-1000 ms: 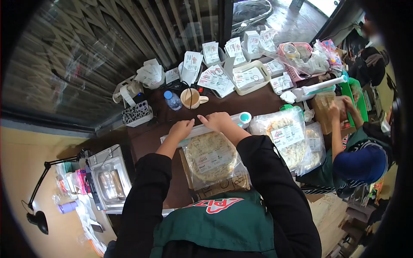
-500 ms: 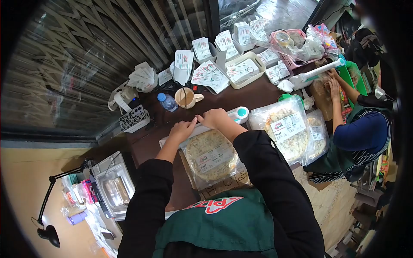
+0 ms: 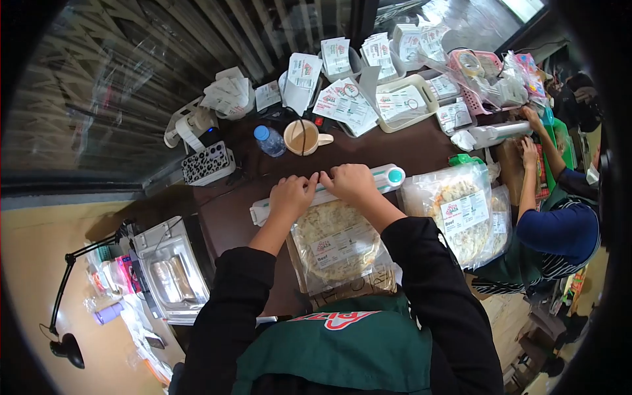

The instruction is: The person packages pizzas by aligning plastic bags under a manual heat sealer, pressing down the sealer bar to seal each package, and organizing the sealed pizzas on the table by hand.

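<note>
In front of me a long white bag sealer (image 3: 380,178) with a teal-ringed end lies across the top of a clear bag. Inside that bag is a round, pale pizza (image 3: 337,238) with a printed "Beef" label. My left hand (image 3: 293,196) is closed over the sealer left of its middle, fingers curled. Close beside it, my right hand (image 3: 349,182) is closed over the bar as well, the thumbs nearly touching. The sealer's underside and the bag's mouth are hidden beneath it. Cardboard (image 3: 368,283) shows under the bag.
Bagged pizzas (image 3: 454,220) lie at right. Beyond the sealer stand a mug (image 3: 301,138) and a water bottle (image 3: 268,141); trays of labels (image 3: 403,103) line the back. A co-worker's hands (image 3: 530,141) are near another sealer (image 3: 497,134) at right.
The view has shifted, so the table things appear farther right. My left hand's fingers are now more curled over the sealer. At right, the co-worker's sealer arm sits lower, with one hand at its end.
</note>
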Available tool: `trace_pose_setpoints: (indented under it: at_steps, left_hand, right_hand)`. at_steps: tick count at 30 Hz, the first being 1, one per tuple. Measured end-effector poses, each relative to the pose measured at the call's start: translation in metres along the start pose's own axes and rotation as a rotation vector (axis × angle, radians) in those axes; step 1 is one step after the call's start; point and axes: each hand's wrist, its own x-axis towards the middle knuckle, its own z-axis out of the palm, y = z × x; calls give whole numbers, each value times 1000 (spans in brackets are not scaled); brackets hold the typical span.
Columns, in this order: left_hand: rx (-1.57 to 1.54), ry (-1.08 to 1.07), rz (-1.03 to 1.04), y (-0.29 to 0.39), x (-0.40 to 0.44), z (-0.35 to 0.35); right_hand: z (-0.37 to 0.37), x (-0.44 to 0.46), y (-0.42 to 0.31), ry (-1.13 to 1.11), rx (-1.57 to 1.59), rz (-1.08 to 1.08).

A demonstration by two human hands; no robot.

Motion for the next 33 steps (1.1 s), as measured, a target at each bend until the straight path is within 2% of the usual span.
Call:
trace_pose_setpoints:
  at_steps: [13,23,28,31,33]
  left_hand:
    - [0,-21,-3,-2,1,0]
    - [22,-35,-15,-2,2,1]
    - [14,-42,-20,-1,-1,-1]
    - [-11,-39,-29,-4,2,0]
    - [-17,-36,-35,-7,3,6]
  right_hand:
    - [1,2,-1,-30,-16,18]
    - [7,0,2,60,2,-10]
    - [2,-11,2,267,135,-73]
    - [6,-24,2,674,427,-259]
    - [5,-62,-3,703,526,-221]
